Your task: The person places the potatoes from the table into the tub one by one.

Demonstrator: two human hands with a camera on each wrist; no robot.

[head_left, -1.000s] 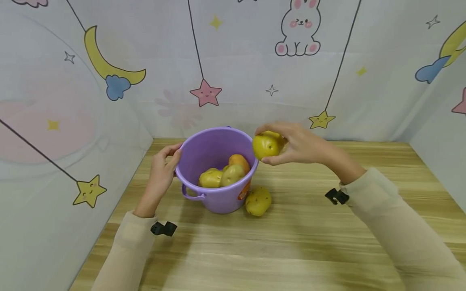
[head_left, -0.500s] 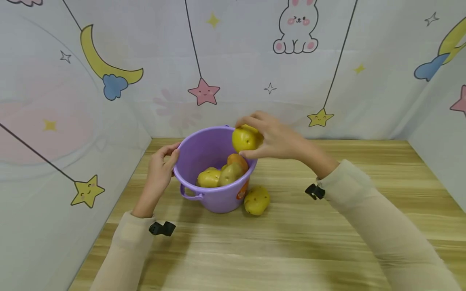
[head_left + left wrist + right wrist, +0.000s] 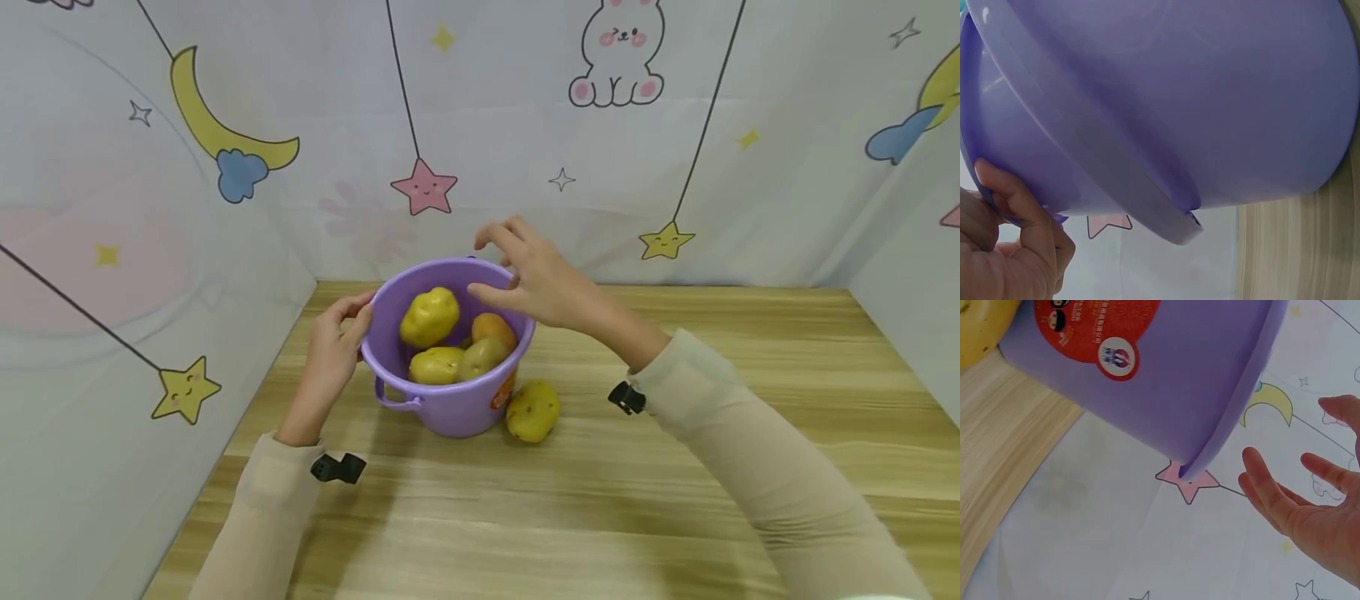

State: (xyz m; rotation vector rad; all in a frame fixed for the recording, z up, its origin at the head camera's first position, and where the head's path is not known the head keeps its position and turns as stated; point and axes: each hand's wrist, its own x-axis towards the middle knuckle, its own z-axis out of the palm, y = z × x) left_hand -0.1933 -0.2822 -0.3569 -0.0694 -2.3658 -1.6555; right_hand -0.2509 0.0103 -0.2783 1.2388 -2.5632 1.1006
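Note:
A purple bucket (image 3: 457, 412) stands on the wooden table, and my left hand (image 3: 335, 346) grips its left rim, thumb on the inside edge. In the left wrist view, the fingers of my left hand (image 3: 1016, 244) curl at the rim beside the hanging handle (image 3: 1104, 156). My right hand (image 3: 536, 275) hovers over the bucket's far right rim, fingers spread and holding nothing. Inside the bucket, a glossy, lumpy yellow potato (image 3: 430, 317) shows high against the back left wall. Below it are another yellow potato (image 3: 437, 366), a greenish-brown roundish piece (image 3: 482, 358) and an orange one (image 3: 492, 332).
One spotted yellow potato (image 3: 533, 411) lies on the table (image 3: 637, 500) just right of the bucket's base. Behind and to the sides hangs a white cloth (image 3: 510, 142) printed with stars, moons and a rabbit.
My right hand has moved left over the bucket and let go of the lumpy yellow potato, which is now inside the bucket. The left hand keeps its grip on the rim.

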